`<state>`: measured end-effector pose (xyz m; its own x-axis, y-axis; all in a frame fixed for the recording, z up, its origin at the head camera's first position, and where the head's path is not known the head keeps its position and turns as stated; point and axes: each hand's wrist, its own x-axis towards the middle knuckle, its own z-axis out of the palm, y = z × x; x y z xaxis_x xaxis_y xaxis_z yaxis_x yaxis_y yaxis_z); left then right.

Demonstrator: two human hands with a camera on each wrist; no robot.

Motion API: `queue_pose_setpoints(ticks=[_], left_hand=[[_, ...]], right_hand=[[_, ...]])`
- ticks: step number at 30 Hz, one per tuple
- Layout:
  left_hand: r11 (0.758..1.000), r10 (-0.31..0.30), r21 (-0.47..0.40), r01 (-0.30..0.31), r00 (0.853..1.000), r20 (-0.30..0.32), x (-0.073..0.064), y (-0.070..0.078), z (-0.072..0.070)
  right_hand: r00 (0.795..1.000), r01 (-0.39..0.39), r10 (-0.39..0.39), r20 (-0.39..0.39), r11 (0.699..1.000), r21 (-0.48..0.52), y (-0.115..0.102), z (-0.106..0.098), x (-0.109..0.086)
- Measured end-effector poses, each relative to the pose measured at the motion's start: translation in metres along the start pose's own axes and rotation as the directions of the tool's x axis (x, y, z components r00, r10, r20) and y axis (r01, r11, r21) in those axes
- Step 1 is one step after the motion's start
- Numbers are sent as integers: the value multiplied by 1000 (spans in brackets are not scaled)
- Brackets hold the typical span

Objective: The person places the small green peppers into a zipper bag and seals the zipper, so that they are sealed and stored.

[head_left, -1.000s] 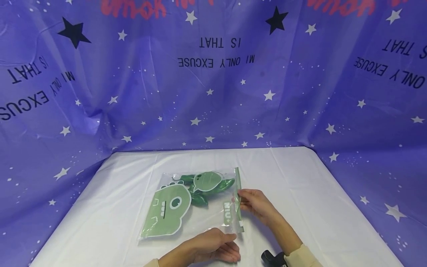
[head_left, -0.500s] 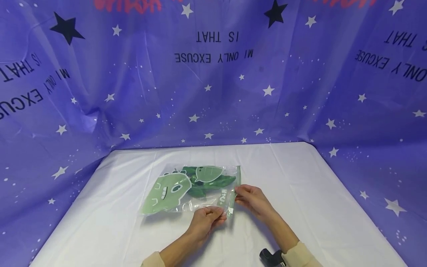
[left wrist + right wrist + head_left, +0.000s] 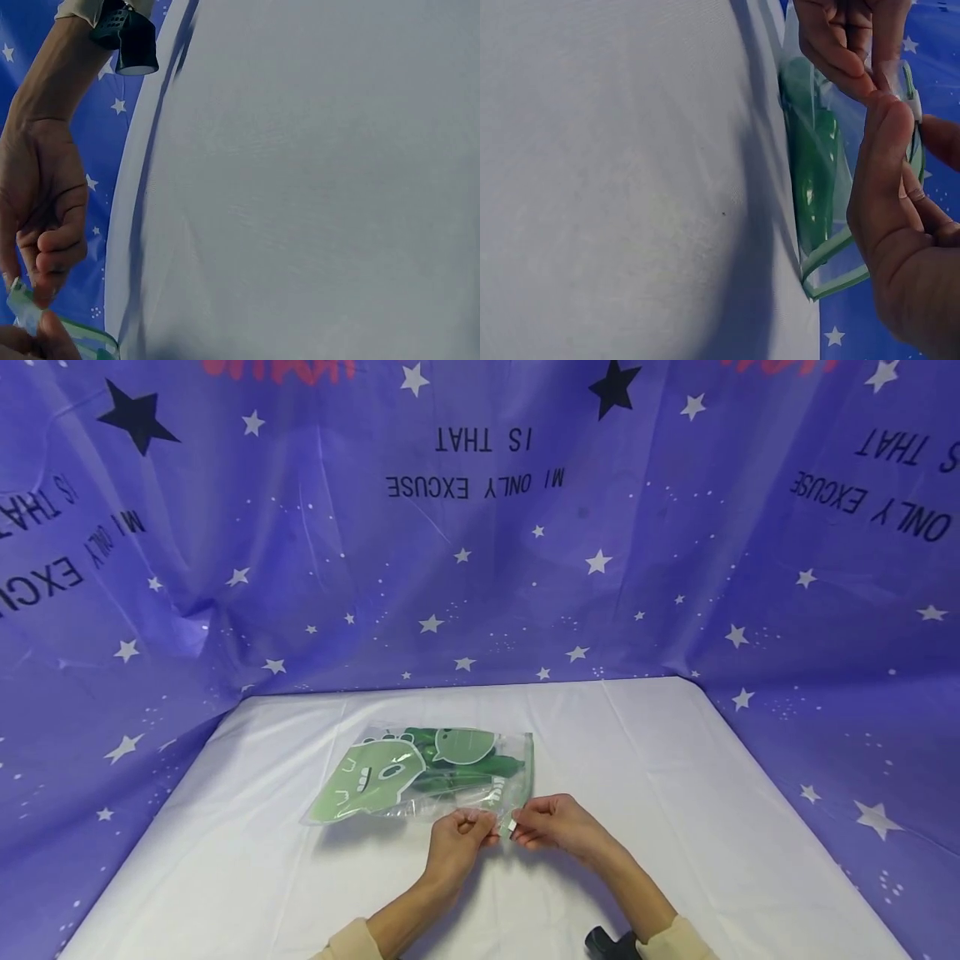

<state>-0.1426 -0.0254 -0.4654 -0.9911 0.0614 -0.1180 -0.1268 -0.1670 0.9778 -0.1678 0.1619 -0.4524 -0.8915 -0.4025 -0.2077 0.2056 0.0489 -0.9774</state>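
A clear zip bag with a pale green cartoon print is raised at a tilt over the table, its shadow beneath. Inside are shiny dark green items, seen through the plastic. My left hand pinches the bag's near edge close to the corner. Beside it, my right hand pinches the small white slider at the near end of the green zip strip. In the right wrist view, the green strips stand apart away from my fingers, so the bag's mouth gapes there.
A white cloth covers the table. Purple star-printed curtain hangs behind and along both sides. A black device shows by the right sleeve at the near edge.
My left hand has come up from below to pinch the bag's near edge, and the bag has lifted and tilted. My right hand has slid down the zip strip to the slider.
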Motion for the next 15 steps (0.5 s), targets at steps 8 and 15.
queue_pose_setpoints(ticks=[8,15], left_hand=[[997,-45,-54,49,997,68,-3,4,-1],[999,-32,-15,32,999,40,-3,-1,-4]], right_hand=[[1000,6,-6,-13,999,38,3,1,1],[999,16,-18,36,998,61,4,2,-2]])
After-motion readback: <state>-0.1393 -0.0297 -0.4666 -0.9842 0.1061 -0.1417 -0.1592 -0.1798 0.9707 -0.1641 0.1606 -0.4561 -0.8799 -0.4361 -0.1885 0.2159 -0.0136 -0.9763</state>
